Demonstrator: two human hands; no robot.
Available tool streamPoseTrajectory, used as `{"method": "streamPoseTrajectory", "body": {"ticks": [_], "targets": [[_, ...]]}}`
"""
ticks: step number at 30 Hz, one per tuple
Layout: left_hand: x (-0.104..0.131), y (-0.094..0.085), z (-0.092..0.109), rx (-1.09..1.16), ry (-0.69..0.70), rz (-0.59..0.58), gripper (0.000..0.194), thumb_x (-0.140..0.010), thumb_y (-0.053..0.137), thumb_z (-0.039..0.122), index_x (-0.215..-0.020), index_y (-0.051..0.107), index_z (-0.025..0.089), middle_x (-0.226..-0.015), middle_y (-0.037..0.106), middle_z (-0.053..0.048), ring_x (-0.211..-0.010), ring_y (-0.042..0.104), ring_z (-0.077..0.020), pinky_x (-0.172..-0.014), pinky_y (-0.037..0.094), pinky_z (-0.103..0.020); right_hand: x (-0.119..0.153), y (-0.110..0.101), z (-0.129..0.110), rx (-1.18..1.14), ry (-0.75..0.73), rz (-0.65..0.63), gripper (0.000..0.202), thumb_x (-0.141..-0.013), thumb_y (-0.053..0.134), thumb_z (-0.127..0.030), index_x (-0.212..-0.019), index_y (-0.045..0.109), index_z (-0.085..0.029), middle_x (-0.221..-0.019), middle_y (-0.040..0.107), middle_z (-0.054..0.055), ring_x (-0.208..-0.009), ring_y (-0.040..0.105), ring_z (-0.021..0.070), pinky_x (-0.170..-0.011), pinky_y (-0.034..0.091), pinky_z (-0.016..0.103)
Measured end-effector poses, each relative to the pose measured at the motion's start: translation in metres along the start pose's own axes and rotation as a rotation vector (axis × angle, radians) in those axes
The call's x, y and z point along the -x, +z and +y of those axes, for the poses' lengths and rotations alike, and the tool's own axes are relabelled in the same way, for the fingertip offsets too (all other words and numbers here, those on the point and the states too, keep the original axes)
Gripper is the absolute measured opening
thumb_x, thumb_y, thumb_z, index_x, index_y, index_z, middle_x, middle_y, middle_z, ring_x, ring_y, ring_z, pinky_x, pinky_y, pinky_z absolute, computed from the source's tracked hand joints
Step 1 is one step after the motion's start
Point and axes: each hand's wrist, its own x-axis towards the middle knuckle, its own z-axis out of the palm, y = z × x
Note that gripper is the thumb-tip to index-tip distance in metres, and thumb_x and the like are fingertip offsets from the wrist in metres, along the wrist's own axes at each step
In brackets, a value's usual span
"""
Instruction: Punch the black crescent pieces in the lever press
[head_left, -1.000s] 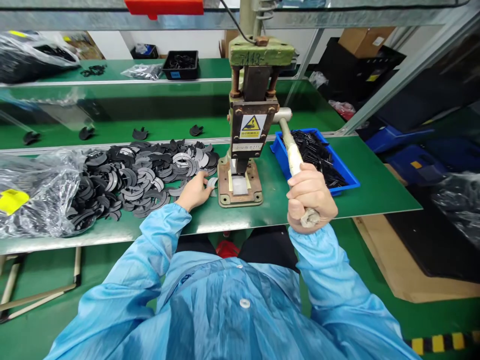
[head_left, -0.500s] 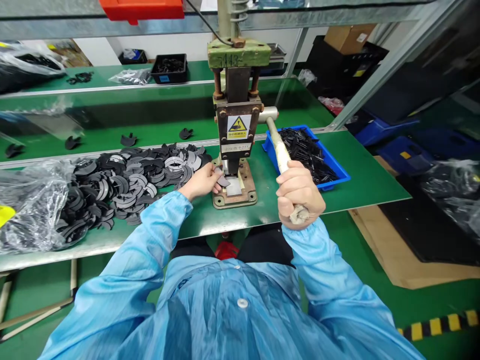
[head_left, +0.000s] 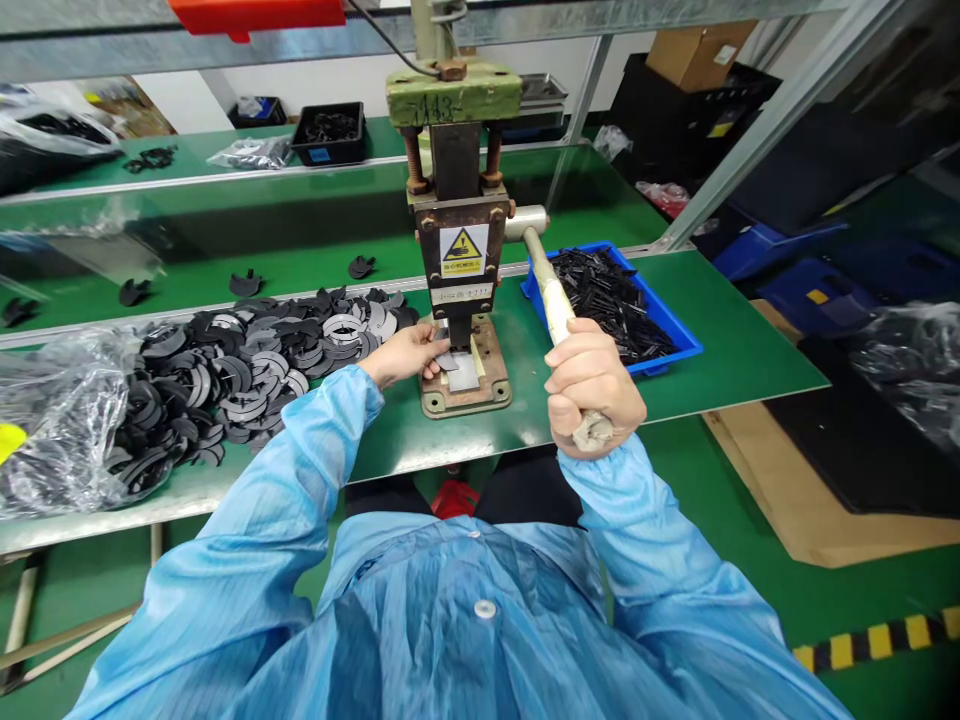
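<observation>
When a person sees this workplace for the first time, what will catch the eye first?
Probably the tall hand press, standing mid-view on the green bench with its yellow warning sign. Next, the heap of dark curved pieces to its left, and the bright blue bin of black parts to its right.

You have bright, quite even light on the green table (head_left: 750, 330); a white glare lies along its edge, in front of the press (head_left: 461, 240); the clear bag (head_left: 60, 420), left of the press, shows many small glints; far right of the press, the background is dim and rather soft; your sleeves (head_left: 195, 580) look stretched toward the lower corners.
</observation>
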Motion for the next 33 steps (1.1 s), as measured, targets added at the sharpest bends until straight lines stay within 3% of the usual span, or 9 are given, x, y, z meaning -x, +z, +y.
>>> {"method": "streamPoseTrajectory", "body": {"ticks": [8, 14, 16, 19, 23, 25, 28, 29, 33], "targets": [[-0.007, 0.004, 0.023, -0.183, -0.08, -0.013, 0.024, -0.091, 0.088, 0.029, -0.095, 0.066, 0.02, -0.061, 0.065, 0.003, -0.044, 0.063, -0.012, -0.043, 0.044, -0.019, 0.003, 0.004, -0.001, -0.029, 0.004, 0.042, 0.028, -0.096, 0.07, -0.033, -0.075, 0.055, -0.024, -0.071, 0.064, -0.006, -0.085, 0.073, 0.0153, -0.108, 0.062, 0.058], [-0.011, 0.01, 0.019, -0.218, -0.143, 0.013, 0.015, -0.101, 0.075, 0.033, -0.104, 0.066, 0.021, -0.058, 0.061, 0.002, -0.044, 0.061, -0.0155, -0.048, 0.046, -0.025, 0.001, 0.003, 0.002, -0.013, -0.039, 0.022, 0.027, -0.099, 0.068, -0.033, -0.077, 0.056, -0.023, -0.072, 0.064, -0.006, -0.086, 0.072, 0.0144, -0.104, 0.063, 0.056], [-0.002, 0.018, 0.01, -0.257, -0.052, 0.09, 0.019, -0.101, 0.073, 0.035, -0.111, 0.065, 0.021, -0.064, 0.065, 0.001, -0.049, 0.064, -0.0173, -0.052, 0.05, -0.027, 0.0, 0.0, 0.002, -0.01, -0.045, -0.001, 0.027, -0.098, 0.068, -0.034, -0.077, 0.057, -0.023, -0.072, 0.065, -0.006, -0.086, 0.073, 0.0148, -0.103, 0.064, 0.056], [0.03, 0.036, -0.015, -0.259, 0.223, 0.216, 0.025, -0.103, 0.068, 0.038, -0.121, 0.063, 0.021, -0.082, 0.072, -0.003, -0.062, 0.069, -0.0172, -0.065, 0.056, -0.03, -0.001, -0.003, 0.002, -0.015, -0.036, -0.019, 0.026, -0.097, 0.07, -0.035, -0.076, 0.059, -0.023, -0.074, 0.067, -0.005, -0.086, 0.074, 0.0161, -0.103, 0.063, 0.057], [0.089, 0.042, -0.058, -0.405, 0.478, 0.2, 0.025, -0.108, 0.057, 0.039, -0.123, 0.071, 0.024, -0.106, 0.074, -0.009, -0.095, 0.073, -0.0213, -0.09, 0.059, -0.035, 0.0, -0.001, 0.006, -0.018, -0.025, 0.014, 0.029, -0.094, 0.074, -0.036, -0.072, 0.059, -0.024, -0.071, 0.069, -0.005, -0.082, 0.074, 0.0175, -0.1, 0.063, 0.058], [0.113, 0.023, -0.076, -0.613, 0.487, 0.282, 0.026, -0.107, 0.058, 0.038, -0.123, 0.073, 0.025, -0.114, 0.074, -0.012, -0.112, 0.07, -0.0267, -0.101, 0.055, -0.04, 0.0, 0.001, 0.007, -0.027, -0.021, 0.041, 0.032, -0.092, 0.076, -0.037, -0.069, 0.058, -0.025, -0.068, 0.068, -0.005, -0.079, 0.074, 0.018, -0.098, 0.063, 0.059], [0.132, -0.029, -0.094, -0.903, 0.355, 0.56, 0.033, -0.104, 0.061, 0.04, -0.13, 0.072, 0.023, -0.128, 0.073, -0.017, -0.124, 0.064, -0.0355, -0.108, 0.05, -0.05, 0.0, 0.005, 0.008, -0.039, -0.017, 0.069, 0.034, -0.091, 0.077, -0.038, -0.067, 0.057, -0.024, -0.066, 0.066, -0.004, -0.077, 0.073, 0.0185, -0.098, 0.062, 0.06], [0.134, -0.048, -0.098, -0.977, 0.307, 0.602, 0.038, -0.103, 0.062, 0.041, -0.134, 0.071, 0.022, -0.133, 0.072, -0.018, -0.127, 0.063, -0.0377, -0.11, 0.048, -0.052, 0.0, 0.006, 0.008, -0.038, -0.023, 0.074, 0.035, -0.092, 0.076, -0.039, -0.067, 0.056, -0.024, -0.066, 0.066, -0.004, -0.077, 0.073, 0.0185, -0.098, 0.062, 0.061], [0.129, -0.102, -0.105, -1.162, 0.233, 0.535, 0.049, -0.099, 0.064, 0.041, -0.143, 0.068, 0.02, -0.139, 0.073, -0.019, -0.13, 0.06, -0.0414, -0.11, 0.045, -0.055, 0.0, 0.007, 0.009, -0.034, -0.043, 0.088, 0.034, -0.092, 0.076, -0.04, -0.069, 0.056, -0.024, -0.065, 0.065, -0.004, -0.076, 0.072, 0.018, -0.097, 0.063, 0.061]]}}
